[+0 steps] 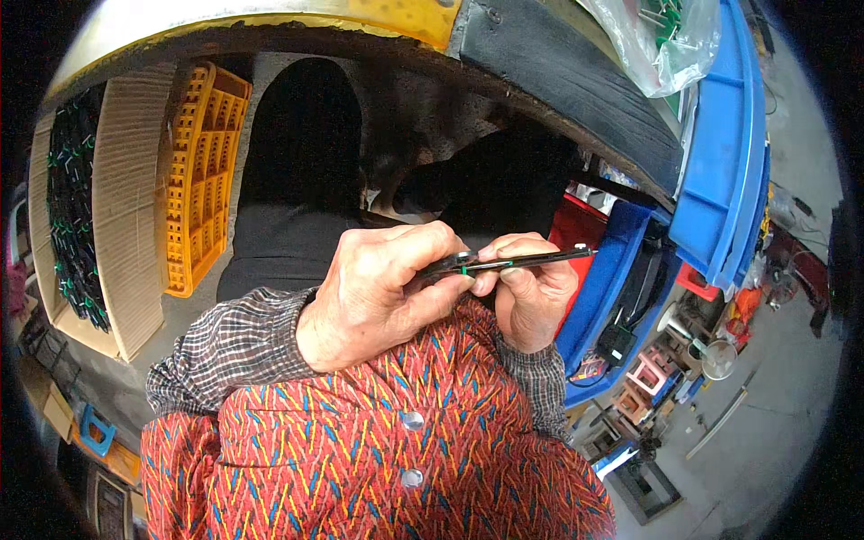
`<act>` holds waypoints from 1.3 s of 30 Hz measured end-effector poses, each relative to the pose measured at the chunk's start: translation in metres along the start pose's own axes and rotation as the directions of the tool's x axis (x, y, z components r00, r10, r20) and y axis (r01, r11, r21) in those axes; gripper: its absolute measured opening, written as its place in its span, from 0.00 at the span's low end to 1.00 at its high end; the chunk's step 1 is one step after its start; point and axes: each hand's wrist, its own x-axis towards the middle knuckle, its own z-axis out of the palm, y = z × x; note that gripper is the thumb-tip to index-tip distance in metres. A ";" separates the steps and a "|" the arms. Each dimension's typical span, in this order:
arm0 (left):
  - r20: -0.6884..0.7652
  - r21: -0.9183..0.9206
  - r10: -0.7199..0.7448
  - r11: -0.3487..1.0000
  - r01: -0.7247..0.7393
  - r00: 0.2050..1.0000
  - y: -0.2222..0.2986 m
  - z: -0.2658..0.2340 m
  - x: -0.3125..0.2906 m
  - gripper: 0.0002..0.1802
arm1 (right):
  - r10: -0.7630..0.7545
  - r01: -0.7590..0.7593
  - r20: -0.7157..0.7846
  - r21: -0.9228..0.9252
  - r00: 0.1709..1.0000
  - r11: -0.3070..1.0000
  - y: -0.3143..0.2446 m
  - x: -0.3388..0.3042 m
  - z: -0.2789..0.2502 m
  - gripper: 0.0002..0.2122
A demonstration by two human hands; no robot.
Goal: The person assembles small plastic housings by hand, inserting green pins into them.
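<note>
So there's one thin black strip (pixel 504 263), kind of a flat bar with a small green bit near its middle and a pale tip at the far right end, held up close in front of the chest. Both hands are on it: the left hand (pixel 382 292) is curled tight around the left end, the right hand (pixel 531 292) pinches it from below, fingers closed. My guess is it's held that high and level so the green bit can be lined up by eye.

Further out: one cardboard box (pixel 126 234) at the left full of black pieces with green bits, one orange crate (pixel 202 171) leaning next to it, and several blue bins (pixel 720 162) stacked on the right.
</note>
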 end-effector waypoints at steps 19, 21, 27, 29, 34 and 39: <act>0.045 -0.142 -0.192 0.970 0.197 0.980 -0.008 0.001 -0.001 0.07 | 0.034 -0.035 0.017 0.082 0.999 0.996 0.006 0.005 -0.010 0.05; 0.049 -0.143 -0.198 0.969 0.203 0.979 -0.008 0.001 0.001 0.07 | 0.029 -0.030 0.015 0.080 0.999 0.996 0.007 0.006 -0.011 0.06; 0.057 -0.142 -0.200 0.968 0.206 0.978 -0.010 0.002 0.003 0.08 | 0.046 -0.046 0.010 0.055 0.999 0.997 0.008 0.007 -0.012 0.07; 0.054 -0.134 -0.205 0.968 0.210 0.977 -0.011 0.002 0.003 0.08 | 0.048 -0.049 0.014 0.048 0.999 0.998 0.009 0.007 -0.012 0.07; 0.060 -0.117 -0.201 0.971 0.207 0.978 -0.010 0.003 0.005 0.08 | 0.049 -0.050 0.016 0.051 0.999 0.997 0.009 0.007 -0.013 0.07; 0.062 -0.084 -0.207 0.974 0.212 0.976 -0.011 0.003 0.004 0.08 | 0.034 -0.035 0.028 0.052 0.999 0.998 0.011 0.006 -0.014 0.08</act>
